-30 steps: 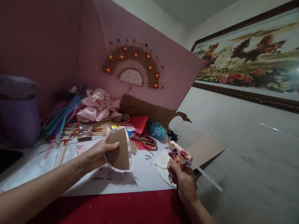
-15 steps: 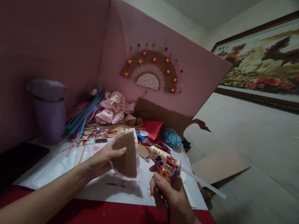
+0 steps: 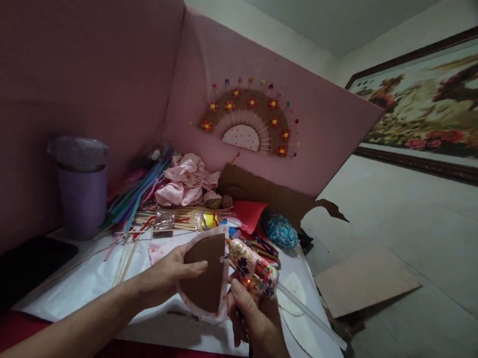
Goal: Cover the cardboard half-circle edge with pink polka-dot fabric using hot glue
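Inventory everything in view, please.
Panels: two, pink, left and back
Fan decoration: one, brown, back panel
Framed picture: one, multicoloured, right wall
Container: one, purple, left
Strips: many, multicoloured, left
Fabric heap: one, pink, back
Sticks: many, tan, centre
Paper: one, red, centre
Yarn ball: one, blue, right
Cardboard: one, brown, back
Board: one, tan, lower right
Table: one, red, bottom
Pink-edged piece: one, brown, centre
Glue gun: one, floral, centre
Left hand: one, bare, holding piece
Right hand: one, bare, holding gun

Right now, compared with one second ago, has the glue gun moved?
Yes: the glue gun has moved left relative to the blue yarn ball, toward the cardboard piece.
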A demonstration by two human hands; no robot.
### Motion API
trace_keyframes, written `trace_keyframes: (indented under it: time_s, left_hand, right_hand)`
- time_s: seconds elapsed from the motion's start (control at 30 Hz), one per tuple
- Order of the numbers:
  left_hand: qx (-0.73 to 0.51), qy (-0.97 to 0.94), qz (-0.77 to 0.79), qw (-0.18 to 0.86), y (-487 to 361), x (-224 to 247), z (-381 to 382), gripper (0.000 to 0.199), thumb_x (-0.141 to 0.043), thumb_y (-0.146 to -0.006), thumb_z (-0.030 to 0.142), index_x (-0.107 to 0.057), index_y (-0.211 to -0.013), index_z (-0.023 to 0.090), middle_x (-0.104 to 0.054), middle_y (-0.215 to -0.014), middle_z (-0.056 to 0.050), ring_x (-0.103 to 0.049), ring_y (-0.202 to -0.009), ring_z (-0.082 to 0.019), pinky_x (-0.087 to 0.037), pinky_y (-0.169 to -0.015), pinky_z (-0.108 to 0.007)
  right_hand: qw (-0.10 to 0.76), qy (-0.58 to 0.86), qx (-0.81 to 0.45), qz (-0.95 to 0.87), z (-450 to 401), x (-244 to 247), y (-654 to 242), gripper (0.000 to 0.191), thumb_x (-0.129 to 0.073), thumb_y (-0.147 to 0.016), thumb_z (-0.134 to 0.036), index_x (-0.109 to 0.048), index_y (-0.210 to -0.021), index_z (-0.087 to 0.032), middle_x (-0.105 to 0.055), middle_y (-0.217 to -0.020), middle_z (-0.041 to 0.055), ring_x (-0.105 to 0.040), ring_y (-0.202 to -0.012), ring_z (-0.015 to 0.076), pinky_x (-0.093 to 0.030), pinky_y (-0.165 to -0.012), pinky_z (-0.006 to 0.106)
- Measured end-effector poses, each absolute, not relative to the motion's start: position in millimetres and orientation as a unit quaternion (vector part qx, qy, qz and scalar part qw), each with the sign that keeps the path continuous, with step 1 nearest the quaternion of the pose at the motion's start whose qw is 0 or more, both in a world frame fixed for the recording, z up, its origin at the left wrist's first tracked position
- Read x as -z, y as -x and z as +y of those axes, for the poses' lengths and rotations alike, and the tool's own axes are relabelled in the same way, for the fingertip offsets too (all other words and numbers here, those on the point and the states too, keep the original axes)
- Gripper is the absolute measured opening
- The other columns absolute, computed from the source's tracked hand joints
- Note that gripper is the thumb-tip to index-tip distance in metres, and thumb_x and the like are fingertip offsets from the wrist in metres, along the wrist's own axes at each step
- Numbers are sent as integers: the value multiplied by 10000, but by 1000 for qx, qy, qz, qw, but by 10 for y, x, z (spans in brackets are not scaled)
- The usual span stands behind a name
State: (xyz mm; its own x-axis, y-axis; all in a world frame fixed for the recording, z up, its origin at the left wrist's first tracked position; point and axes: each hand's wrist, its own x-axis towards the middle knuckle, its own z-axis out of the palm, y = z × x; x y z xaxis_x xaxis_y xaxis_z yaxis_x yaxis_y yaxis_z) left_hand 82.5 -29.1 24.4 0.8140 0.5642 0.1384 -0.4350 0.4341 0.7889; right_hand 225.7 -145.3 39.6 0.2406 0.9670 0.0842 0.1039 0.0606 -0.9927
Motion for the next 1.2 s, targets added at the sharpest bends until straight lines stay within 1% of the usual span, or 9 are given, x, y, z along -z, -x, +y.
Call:
trace_keyframes:
  time_s: [0.1,0.23,0.53,0.67,0.87,1.03,1.2]
  left_hand:
    - [-285,-448,69,844,-829,-210,-283,460,-708,-752,188,-602,-1197,233,-709,-1042,-89,-663,-881,-204,-490,-805,-313]
    - [-285,-450,70,843,-827,-174,-277,461,-702,-762,185,-593,-1206,245,-710,-1042,-80,-657,-888,-193,-482,-817,-315]
    - [-277,-450,91,844,-860,-142,-304,489,-737,-731,223,-596,-1199,229,-718,-998,-83,-661,-866,-193,-470,-824,-321]
    - [-277,-447,83,847,-858,-151,-318,522,-729,-740,224,-567,-1236,239,-708,-1036,-90,-657,-905,-211,-464,-849,-347]
    - [-277,-443,85,848,-856,-168,-318,530,-724,-743,209,-561,-1246,244,-710,-1029,-85,-657,-879,-189,-471,-817,-313]
    - [-284,-445,81,845,-870,-155,-307,502,-718,-747,198,-576,-1226,242,-703,-1056,-86,-652,-897,-194,-464,-842,-323]
    - [-285,-440,76,848,-862,-176,-318,516,-713,-751,187,-566,-1241,251,-707,-1044,-83,-653,-898,-190,-465,-838,-317]
  right_hand:
    - [551,576,-375,-473,-1459,-431,-2248,518,-524,-826,-577,-538,-540,-145,-386,-392,-54,-336,-313,39,-241,-307,157]
    - [553,587,-373,-459,-1494,-438,-2243,521,-533,-808,-599,-512,-546,-150,-399,-425,-51,-346,-338,41,-260,-322,158]
    - [536,619,-352,-453,-1496,-399,-2244,556,-505,-803,-634,-504,-523,-154,-384,-385,-46,-339,-332,52,-262,-329,176]
    - [528,630,-349,-450,-1492,-386,-2246,564,-498,-805,-640,-489,-509,-160,-387,-382,-42,-341,-338,56,-260,-336,183]
    - [526,629,-349,-454,-1516,-376,-2264,550,-507,-799,-643,-477,-516,-172,-389,-395,-43,-346,-346,62,-267,-340,189]
    - [518,632,-340,-464,-1523,-395,-2255,563,-489,-819,-629,-462,-489,-173,-388,-382,-42,-349,-345,61,-263,-349,192]
    - [506,647,-337,-460,-1528,-395,-2235,561,-488,-825,-617,-466,-483,-173,-390,-373,-38,-346,-343,65,-254,-356,201]
